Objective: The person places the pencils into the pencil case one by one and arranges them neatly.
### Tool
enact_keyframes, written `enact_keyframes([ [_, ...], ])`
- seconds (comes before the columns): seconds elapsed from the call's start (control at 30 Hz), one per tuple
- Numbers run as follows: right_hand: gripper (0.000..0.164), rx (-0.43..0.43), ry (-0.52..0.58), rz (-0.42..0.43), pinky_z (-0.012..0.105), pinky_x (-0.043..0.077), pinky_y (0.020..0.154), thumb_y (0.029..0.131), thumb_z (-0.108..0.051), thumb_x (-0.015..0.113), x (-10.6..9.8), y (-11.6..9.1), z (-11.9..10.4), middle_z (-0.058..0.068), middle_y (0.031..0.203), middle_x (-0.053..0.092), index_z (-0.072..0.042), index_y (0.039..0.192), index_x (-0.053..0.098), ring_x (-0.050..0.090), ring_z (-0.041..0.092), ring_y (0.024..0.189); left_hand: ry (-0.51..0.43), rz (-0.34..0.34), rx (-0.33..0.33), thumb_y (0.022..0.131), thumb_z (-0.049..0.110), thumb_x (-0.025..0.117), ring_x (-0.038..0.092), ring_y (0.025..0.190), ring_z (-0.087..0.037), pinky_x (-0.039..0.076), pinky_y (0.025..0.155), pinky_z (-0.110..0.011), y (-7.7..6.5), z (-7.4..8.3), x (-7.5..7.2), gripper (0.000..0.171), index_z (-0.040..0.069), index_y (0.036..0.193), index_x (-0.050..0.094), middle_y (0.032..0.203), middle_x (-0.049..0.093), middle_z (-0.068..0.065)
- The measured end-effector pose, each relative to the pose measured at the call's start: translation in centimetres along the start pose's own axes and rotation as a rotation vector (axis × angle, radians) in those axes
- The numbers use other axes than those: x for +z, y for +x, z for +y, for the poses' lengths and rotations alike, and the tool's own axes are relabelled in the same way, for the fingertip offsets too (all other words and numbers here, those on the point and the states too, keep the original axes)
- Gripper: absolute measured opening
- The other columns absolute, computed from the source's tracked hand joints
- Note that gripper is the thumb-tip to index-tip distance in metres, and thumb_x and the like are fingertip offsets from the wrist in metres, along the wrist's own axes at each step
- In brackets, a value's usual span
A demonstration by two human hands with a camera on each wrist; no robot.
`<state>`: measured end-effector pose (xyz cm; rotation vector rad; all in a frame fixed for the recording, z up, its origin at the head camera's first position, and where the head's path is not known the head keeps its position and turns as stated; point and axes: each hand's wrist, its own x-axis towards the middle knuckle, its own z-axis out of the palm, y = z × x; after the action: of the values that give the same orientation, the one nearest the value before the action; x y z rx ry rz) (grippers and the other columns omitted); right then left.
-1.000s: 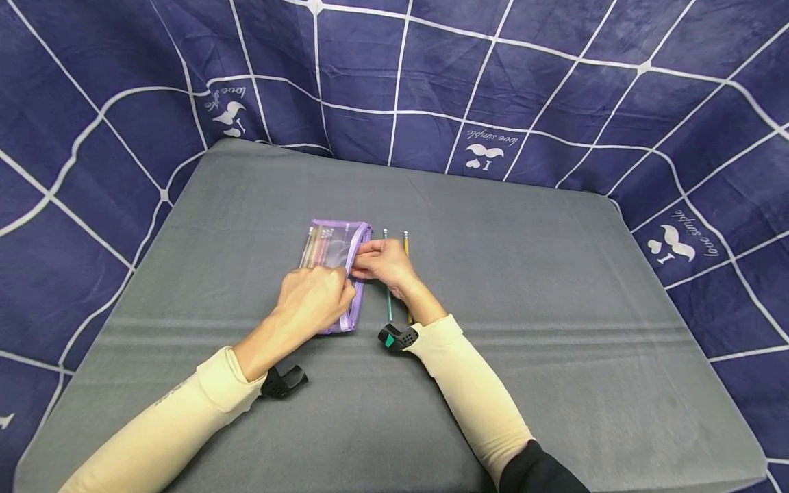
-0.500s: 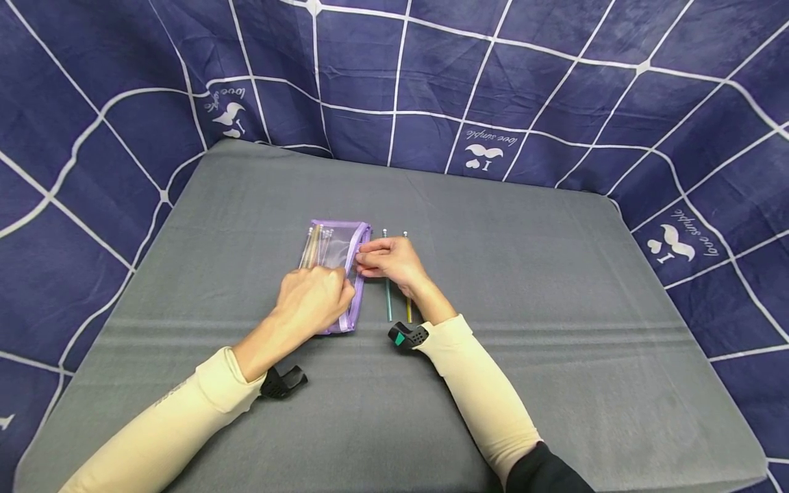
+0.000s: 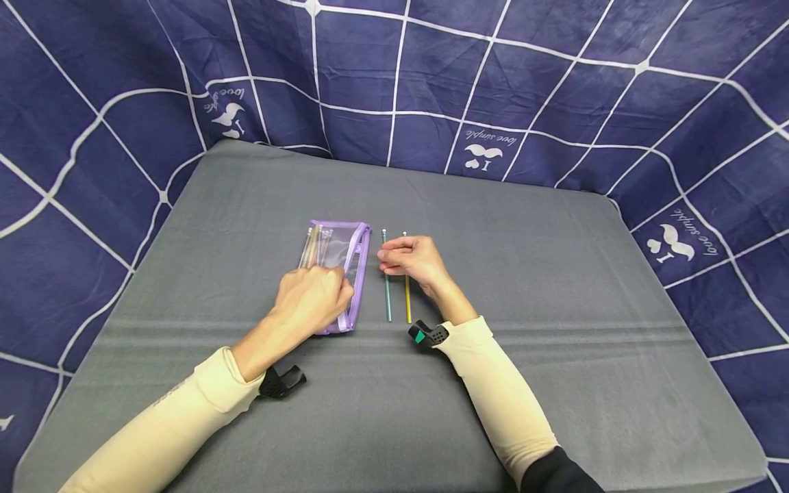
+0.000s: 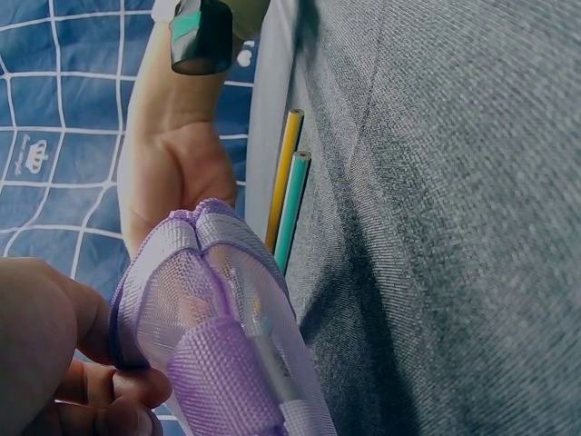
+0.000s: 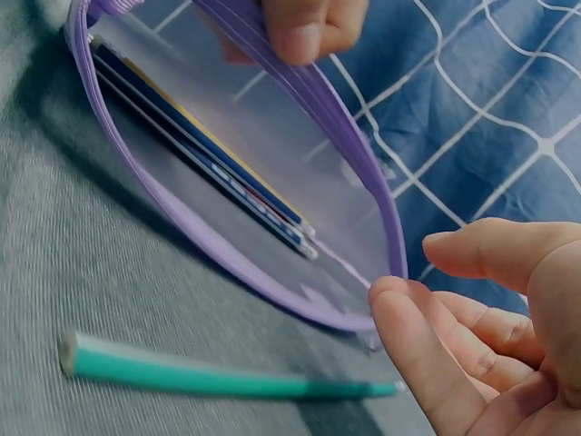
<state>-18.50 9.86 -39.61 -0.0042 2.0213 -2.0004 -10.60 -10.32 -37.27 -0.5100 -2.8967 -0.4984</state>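
Note:
A purple-edged clear mesh pencil pouch (image 3: 339, 253) lies on the grey surface, its zipped mouth gaping toward the right. My left hand (image 3: 313, 298) pinches the mouth's upper edge. Several pencils (image 5: 204, 150) lie inside the pouch, as the right wrist view shows. My right hand (image 3: 416, 260) hovers just right of the mouth, holding nothing, thumb and forefinger apart. Below it, partly covered in the head view, are a green pencil (image 3: 388, 301) and a yellow pencil (image 3: 408, 301), side by side. The left wrist view shows the ends of both.
The grey cloth-covered table (image 3: 555, 308) extends around the pouch on all sides. A blue curtain (image 3: 462, 82) with white grid lines hangs along its back and sides. Each wrist wears a black camera mount (image 3: 282, 382).
My right hand has drawn out of the pouch's mouth and moved right, over the two loose pencils. The left hand and pouch have stayed nearly still.

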Motion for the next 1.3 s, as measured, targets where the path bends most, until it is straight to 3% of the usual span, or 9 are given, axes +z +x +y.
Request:
enact_keyframes([
  [0.3,0.030,-0.020,-0.012,0.035,0.026,0.056,0.060,0.084,0.008,0.068,-2.3,-0.5,0.0,0.010,0.076,0.069,0.020,0.110,0.060,0.068,0.014,0.061,0.000,0.009,0.006,0.085,0.019,0.050,0.049,0.049,-0.027,0.042,0.045,-0.051,-0.1,0.0,0.1,0.027,0.014,0.059,0.045,0.055,0.049,-0.002],
  [0.57,0.025,-0.018,-0.025,0.065,0.029,0.056,0.061,0.084,0.008,0.069,-3.9,-0.7,0.4,0.015,0.081,0.070,0.018,0.105,0.062,0.068,0.015,0.060,-0.004,-0.010,-0.003,0.084,0.018,0.048,0.049,0.049,-0.027,0.042,0.045,-0.050,0.0,-0.1,0.0,0.027,0.014,0.058,0.042,0.052,0.046,-0.002],
  [0.73,0.024,-0.004,-0.046,0.083,0.026,0.055,0.059,0.084,0.007,0.069,-4.5,-0.7,0.5,0.010,0.075,0.069,0.017,0.104,0.062,0.067,0.014,0.059,0.000,-0.005,-0.002,0.084,0.018,0.049,0.049,0.050,-0.027,0.042,0.046,-0.050,0.0,-0.1,0.0,0.026,0.014,0.059,0.043,0.053,0.046,-0.002],
  [1.07,0.025,0.040,-0.134,0.111,0.025,0.055,0.058,0.082,0.004,0.072,-5.2,-0.7,1.0,0.012,0.075,0.070,0.016,0.102,0.063,0.066,0.013,0.058,-0.003,0.026,0.014,0.084,0.017,0.049,0.047,0.048,-0.027,0.041,0.044,-0.050,-0.1,-0.1,0.0,0.027,0.014,0.058,0.042,0.051,0.044,-0.001],
  [1.3,0.023,0.057,-0.264,0.138,0.025,0.055,0.056,0.079,-0.002,0.079,-5.0,-0.7,1.3,0.007,0.068,0.068,0.010,0.094,0.066,0.065,0.011,0.055,-0.006,0.023,0.011,0.084,0.018,0.049,0.048,0.048,-0.028,0.042,0.044,-0.050,-0.2,-0.1,-0.1,0.026,0.014,0.059,0.043,0.052,0.046,-0.002],
])
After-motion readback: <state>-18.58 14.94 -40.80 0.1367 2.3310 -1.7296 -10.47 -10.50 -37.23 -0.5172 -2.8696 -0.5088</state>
